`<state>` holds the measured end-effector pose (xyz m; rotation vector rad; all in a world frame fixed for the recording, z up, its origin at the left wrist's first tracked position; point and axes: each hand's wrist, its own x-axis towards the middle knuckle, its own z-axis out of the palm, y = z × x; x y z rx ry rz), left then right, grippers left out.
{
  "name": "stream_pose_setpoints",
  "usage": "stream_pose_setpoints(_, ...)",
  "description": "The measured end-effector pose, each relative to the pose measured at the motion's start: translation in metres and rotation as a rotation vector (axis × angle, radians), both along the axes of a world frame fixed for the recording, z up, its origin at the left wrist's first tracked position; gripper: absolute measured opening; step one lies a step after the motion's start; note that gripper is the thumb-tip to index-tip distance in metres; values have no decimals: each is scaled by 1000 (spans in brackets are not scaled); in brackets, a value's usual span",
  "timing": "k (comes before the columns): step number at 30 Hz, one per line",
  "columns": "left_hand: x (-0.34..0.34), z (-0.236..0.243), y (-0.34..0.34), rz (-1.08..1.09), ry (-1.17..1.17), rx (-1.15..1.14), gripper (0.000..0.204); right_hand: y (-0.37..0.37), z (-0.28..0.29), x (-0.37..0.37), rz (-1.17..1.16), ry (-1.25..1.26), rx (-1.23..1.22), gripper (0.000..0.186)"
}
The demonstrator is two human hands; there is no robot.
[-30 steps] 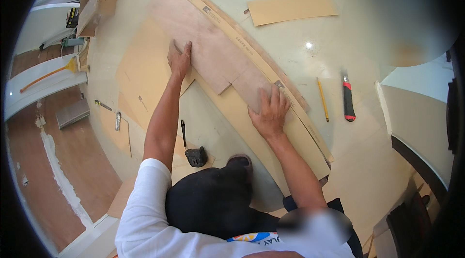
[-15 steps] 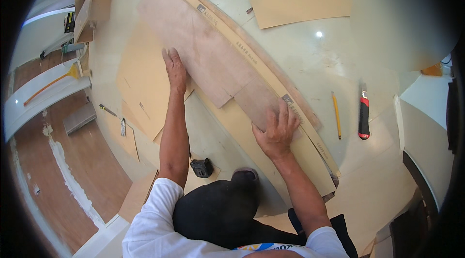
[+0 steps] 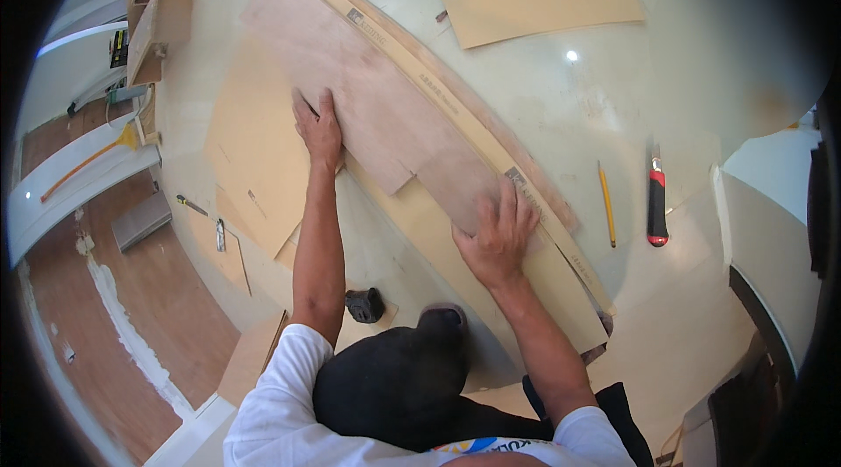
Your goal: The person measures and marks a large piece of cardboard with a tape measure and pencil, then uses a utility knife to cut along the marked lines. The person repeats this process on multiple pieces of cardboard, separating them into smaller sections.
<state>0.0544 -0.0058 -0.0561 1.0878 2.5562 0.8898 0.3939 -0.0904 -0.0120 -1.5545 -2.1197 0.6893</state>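
A thin reddish-brown board (image 3: 350, 73) with a notched lower end lies slantwise over tan printed boards (image 3: 385, 194) on the floor. At its left edge, my left hand (image 3: 321, 132) is open, thumb and fingers apart. My right hand (image 3: 499, 235) lies over the board's narrow lower end, fingers spread toward the printed strip and thumb at the left edge. Some of the fingertips blend into the board and are hard to make out. A black tape measure (image 3: 364, 305) sits on the floor near my knee.
To the right lie a yellow pencil (image 3: 606, 204) and a red-and-black utility knife (image 3: 657, 208). A tan panel (image 3: 545, 10) rests farther off. Tan sheets (image 3: 250, 130) and a small yellow-black tool (image 3: 192, 205) are at left, beside wooden boxes (image 3: 162, 33). A blurred round shape covers the upper right.
My left hand's fingers have spread wider at the board's edge, and the hand sits slightly lower. My right hand stays nearly in place. The whole view has shifted a little.
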Motion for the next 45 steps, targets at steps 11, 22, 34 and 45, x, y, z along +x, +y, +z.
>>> stream_pose_setpoints(11,1,9,2,-37,-3,-7,79,5,19,3,59,2,-144,77)
stream_pose_setpoints(22,4,14,4,-12,-17,-41,80,5,17,2,58,8,-125,74)
stream_pose_setpoints(34,10,16,5,-15,-14,-31,82,8,15,2,84,-37,-153,77)
stream_pose_setpoints(45,9,14,5,-22,14,-28,82,9,18,0,84,-71,-178,79)
